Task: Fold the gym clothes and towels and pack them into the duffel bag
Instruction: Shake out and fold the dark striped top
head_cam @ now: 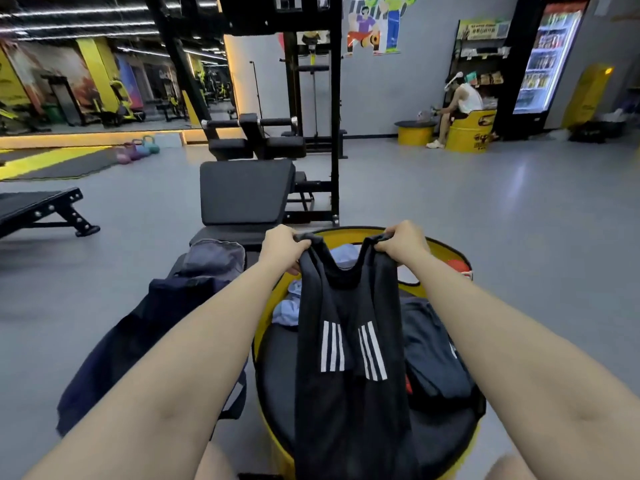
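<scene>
- the left hand [282, 247] is pinching one shoulder strap of a black tank top with white stripes [349, 341], and the right hand [403, 240] is pinching the other strap; the fingers of both are curled tight on the fabric.
- both arms are reaching far forward, so the top is hanging straight down by its own weight. i think this is to let the creases fall out and to line up the two sides before folding.
- the top is hanging over a round black pad on a yellow drum [446, 249], which seems to be serving as a folding table.
- on this pad, more clothes are waiting: a light blue garment [289, 308] at the far left side and a dark navy garment [433, 355] at the right.
- the dark duffel bag [152, 327] is lying on the floor just left of the drum, near enough to pack without walking. whether it is open i cannot tell.
- the folding of this top is not yet begun, in my judgement.
</scene>
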Demonstrator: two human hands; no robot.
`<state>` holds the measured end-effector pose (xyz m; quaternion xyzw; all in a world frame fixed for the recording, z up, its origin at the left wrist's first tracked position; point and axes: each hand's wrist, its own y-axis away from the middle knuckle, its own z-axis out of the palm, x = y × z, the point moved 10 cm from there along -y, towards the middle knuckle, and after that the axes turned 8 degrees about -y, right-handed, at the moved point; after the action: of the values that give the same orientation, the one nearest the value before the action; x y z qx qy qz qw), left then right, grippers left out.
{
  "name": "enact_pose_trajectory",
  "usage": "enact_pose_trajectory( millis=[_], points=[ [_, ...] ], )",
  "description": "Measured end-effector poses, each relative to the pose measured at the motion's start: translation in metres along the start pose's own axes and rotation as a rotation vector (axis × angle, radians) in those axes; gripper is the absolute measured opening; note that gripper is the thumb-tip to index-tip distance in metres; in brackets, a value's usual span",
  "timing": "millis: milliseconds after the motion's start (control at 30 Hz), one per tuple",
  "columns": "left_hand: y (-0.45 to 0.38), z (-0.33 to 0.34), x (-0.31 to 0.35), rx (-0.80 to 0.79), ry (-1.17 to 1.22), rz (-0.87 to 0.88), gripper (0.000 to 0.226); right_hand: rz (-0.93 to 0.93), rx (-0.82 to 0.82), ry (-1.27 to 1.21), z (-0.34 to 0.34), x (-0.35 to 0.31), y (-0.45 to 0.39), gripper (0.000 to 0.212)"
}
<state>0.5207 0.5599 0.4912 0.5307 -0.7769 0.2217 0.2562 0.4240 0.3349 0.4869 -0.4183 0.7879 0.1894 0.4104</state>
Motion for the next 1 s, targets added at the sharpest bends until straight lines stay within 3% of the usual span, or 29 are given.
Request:
enact_pose_trajectory(
  millis=[267,667,833,1000],
  points=[
    [-0.11,0.037,-0.041,0.095,-0.031,-0.069,0.027,0.011,0.041,0.016,0.051,0.036,-0.107,0.022],
    [-0.239,0.139,-0.112,0.071,-0.15,-0.132,0.028,0.136,0.049,0.11,0.146,0.114,-0.232,0.014],
    [-0.261,0.16,-0.121,0.103,-0.175,-0.102,0.028,0.124,0.08,0.152,0.158,0.127,-0.258,0.016],
    [-0.254,0.183,-0.144,0.06,-0.151,-0.098,0.03,0.135,0.073,0.156,0.171,0.15,-0.254,0.034]
  ],
)
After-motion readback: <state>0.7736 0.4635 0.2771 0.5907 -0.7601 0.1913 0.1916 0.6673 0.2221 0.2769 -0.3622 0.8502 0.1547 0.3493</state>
